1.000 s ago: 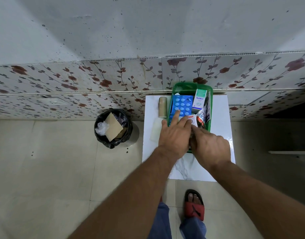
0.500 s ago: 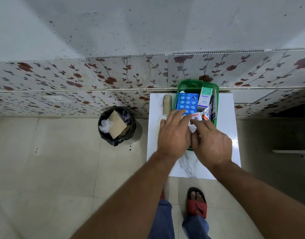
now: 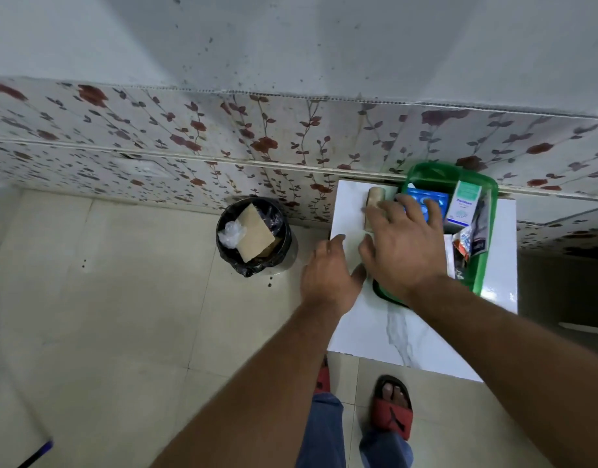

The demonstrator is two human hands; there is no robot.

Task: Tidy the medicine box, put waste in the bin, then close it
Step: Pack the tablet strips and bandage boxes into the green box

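The green medicine box (image 3: 489, 231) stands open at the back of a white table (image 3: 392, 332). Inside it I see a blue blister pack (image 3: 432, 201), a white and green carton (image 3: 463, 204) and crumpled sachets (image 3: 468, 243). A brown roll (image 3: 375, 196) lies on the table just left of the box. My right hand (image 3: 405, 246) is spread palm down over the box's left side, its fingertips on the blue pack and by the roll. My left hand (image 3: 328, 268) hovers at the table's left edge, fingers apart and empty. What lies under my right palm is hidden.
A black-lined bin (image 3: 253, 236) with a piece of cardboard and clear plastic in it stands on the tiled floor left of the table, against the flowered wall. My sandalled feet (image 3: 392, 410) are at the table's front edge.
My left hand has come out of the box and moved left to the table's edge. My right hand has slid left across the box toward the roll. The view has swung left.
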